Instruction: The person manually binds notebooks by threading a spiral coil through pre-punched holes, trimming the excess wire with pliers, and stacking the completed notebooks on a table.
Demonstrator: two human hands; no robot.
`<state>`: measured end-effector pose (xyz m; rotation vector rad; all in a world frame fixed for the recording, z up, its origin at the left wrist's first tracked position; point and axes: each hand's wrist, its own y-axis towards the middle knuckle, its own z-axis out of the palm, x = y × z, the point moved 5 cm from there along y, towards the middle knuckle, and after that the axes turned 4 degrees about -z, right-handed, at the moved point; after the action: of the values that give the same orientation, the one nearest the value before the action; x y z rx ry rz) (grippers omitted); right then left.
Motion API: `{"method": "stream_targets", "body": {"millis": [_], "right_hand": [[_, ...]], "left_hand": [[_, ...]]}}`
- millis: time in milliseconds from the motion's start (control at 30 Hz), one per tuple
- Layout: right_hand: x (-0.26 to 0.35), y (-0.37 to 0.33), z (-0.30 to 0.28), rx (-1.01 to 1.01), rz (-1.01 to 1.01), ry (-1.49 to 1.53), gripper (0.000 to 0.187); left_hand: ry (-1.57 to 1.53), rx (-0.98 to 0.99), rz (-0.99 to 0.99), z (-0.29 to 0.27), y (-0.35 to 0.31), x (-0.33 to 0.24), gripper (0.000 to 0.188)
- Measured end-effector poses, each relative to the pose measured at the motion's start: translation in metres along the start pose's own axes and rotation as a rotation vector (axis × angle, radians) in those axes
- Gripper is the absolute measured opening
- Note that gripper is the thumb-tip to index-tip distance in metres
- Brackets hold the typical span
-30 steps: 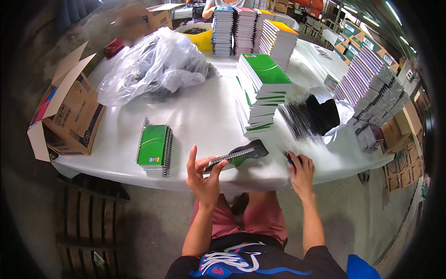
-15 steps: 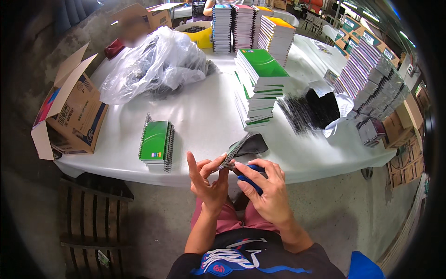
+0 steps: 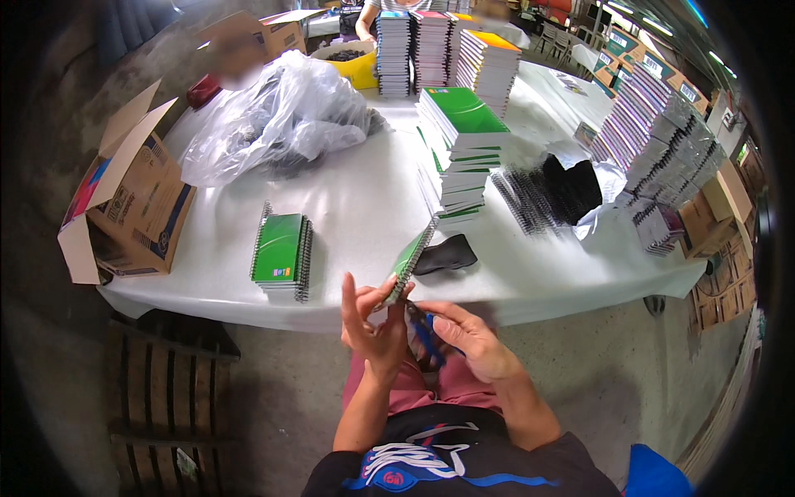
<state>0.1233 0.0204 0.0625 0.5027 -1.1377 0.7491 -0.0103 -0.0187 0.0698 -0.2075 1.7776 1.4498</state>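
Below the table point(image 3: 348, 207) edge, from the head view, our left hand point(image 3: 370, 325) pinches a green spiral notebook point(image 3: 407, 259) upright at its coil end, while our right hand point(image 3: 468, 338) grips blue-handled pliers point(image 3: 425, 331) against that coil. We judge one small finished stack point(image 3: 281, 257) done; many unbound green stacks point(image 3: 460, 149) and loose coils point(image 3: 530, 199) remain.

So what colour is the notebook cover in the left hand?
Green, on the notebook held by the left hand; head view.
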Motion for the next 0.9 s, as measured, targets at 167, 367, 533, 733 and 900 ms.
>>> {"method": "stream_targets", "body": {"millis": [167, 367, 533, 733, 900], "right_hand": [[0.033, -0.01, -0.052, -0.409, -0.288, -0.99, 0.035], [0.009, -0.008, -0.168, -0.7, 0.25, -1.882, 0.047], [0.026, 0.031, -0.104, -0.464, -0.3, -1.231, 0.061], [0.006, 0.106, 0.001, -0.146, -0.28, -0.082, 0.065], [0.019, 0.174, 0.028, -0.115, -0.217, 0.307, 0.057]], "left_hand": [[-0.449, -0.176, -0.598, -0.017, 0.009, 0.041, 0.053], [-0.834, -0.167, -0.811, -0.02, 0.013, 0.068, 0.025], [-0.858, -0.197, -0.818, -0.027, 0.008, 0.071, 0.026], [-0.807, -0.142, -0.7, -0.057, 0.022, 0.066, 0.016], [-0.522, -0.046, -0.554, -0.085, 0.047, 0.057, 0.021]]}}
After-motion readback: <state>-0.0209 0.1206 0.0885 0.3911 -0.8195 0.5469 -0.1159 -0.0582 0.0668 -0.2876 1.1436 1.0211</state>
